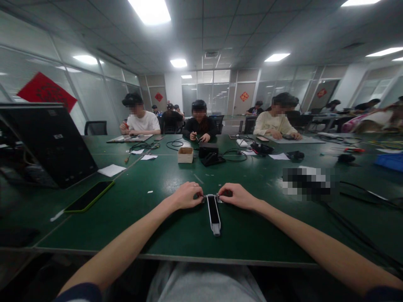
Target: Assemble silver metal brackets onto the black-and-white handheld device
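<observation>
A slim white-edged handheld device (214,212) with a long black face lies on the green table in front of me, its narrow pale end towards me. My left hand (189,195) is at the left of its far end, thumb and fingertips pinched on a small shiny piece (202,200). On the opposite side my right hand (236,195) pinches a similar small shiny piece (219,200). Whether these pieces are joined to the device I cannot tell. A ring shows on a finger of my left hand.
A phone in a green case (90,196) lies left, near a black computer case (50,142). Ahead are a small open box (185,155) and a black stand (209,154). Cables (349,230) trail at right. Several people sit across the green table (151,226).
</observation>
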Motion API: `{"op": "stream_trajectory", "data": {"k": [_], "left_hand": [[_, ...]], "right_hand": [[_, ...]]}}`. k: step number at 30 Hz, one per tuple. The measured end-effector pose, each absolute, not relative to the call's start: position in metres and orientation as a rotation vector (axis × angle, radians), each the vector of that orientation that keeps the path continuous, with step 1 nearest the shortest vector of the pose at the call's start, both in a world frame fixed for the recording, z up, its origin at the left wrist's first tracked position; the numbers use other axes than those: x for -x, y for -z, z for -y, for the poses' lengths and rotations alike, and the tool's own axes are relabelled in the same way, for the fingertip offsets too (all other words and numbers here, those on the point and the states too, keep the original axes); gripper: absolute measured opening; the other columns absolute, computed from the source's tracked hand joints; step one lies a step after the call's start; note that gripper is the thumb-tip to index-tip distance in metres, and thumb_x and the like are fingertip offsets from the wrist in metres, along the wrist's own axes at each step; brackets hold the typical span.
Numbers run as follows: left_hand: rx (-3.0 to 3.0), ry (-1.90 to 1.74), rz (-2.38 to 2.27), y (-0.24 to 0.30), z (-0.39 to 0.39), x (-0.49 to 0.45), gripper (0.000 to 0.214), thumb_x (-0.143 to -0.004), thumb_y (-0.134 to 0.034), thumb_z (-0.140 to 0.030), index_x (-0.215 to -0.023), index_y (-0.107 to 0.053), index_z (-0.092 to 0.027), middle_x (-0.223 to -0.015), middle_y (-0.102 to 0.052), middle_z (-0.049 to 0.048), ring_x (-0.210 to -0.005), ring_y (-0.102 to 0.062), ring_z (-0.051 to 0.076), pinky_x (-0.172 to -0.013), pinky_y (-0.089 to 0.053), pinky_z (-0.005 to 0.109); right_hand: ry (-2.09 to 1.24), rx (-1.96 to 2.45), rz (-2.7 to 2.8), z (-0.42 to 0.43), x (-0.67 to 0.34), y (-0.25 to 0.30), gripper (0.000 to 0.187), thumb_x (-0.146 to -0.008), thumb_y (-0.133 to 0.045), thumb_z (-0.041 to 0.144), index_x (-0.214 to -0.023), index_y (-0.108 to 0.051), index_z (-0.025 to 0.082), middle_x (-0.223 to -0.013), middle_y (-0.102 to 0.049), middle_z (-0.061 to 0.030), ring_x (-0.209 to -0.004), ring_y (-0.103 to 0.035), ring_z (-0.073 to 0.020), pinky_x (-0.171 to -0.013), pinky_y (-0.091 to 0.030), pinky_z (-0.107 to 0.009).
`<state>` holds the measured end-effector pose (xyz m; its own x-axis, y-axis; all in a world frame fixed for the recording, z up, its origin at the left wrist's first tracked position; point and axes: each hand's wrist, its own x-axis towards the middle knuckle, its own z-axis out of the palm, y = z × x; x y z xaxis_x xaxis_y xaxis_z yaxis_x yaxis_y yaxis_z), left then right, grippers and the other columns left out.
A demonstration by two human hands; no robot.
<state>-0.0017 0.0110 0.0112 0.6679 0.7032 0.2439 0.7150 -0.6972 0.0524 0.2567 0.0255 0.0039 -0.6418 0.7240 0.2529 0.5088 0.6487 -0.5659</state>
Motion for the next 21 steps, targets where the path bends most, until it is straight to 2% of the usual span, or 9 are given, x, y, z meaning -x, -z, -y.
{"op": "stream_trajectory", "data": {"k": [10, 15, 21], "left_hand": [[2.835, 0.378, 1.209, -0.0130, -0.0099, 0.0012, 0.012, -0.085, -0.056, -0.026, -0.088, -0.065, -0.019, -0.086, -0.065, 0.0025, -0.082, -0.060, 0.017, -0.076, -0.043, 0.028], [2.840, 0.396, 1.198, -0.0127, -0.0097, 0.0016, 0.012, -0.085, -0.056, -0.027, -0.087, -0.066, -0.019, -0.086, -0.065, 0.0027, -0.081, -0.060, 0.017, -0.076, -0.044, 0.028], [2.836, 0.396, 1.205, -0.0115, -0.0102, 0.0018, 0.012, -0.085, -0.056, -0.027, -0.088, -0.066, -0.019, -0.087, -0.065, 0.0026, -0.081, -0.060, 0.017, -0.077, -0.044, 0.028]], "right_hand": [[-0.551, 0.920, 2.464, -0.0280, -0.2583, -0.0039, 0.022, -0.090, -0.055, 0.036, -0.095, -0.069, 0.020, -0.095, -0.065, -0.0040, -0.085, -0.058, -0.0177, -0.074, -0.046, -0.031], [-0.564, 0.963, 2.430, -0.0288, -0.2576, -0.0019, 0.020, -0.089, -0.057, 0.036, -0.094, -0.065, 0.019, -0.092, -0.063, -0.0042, -0.080, -0.057, -0.0169, -0.070, -0.047, -0.030], [-0.541, 0.918, 2.453, -0.0310, -0.2592, 0.0008, 0.019, -0.089, -0.057, 0.035, -0.092, -0.065, 0.019, -0.091, -0.062, -0.0044, -0.080, -0.057, -0.0169, -0.073, -0.046, -0.031]]}}
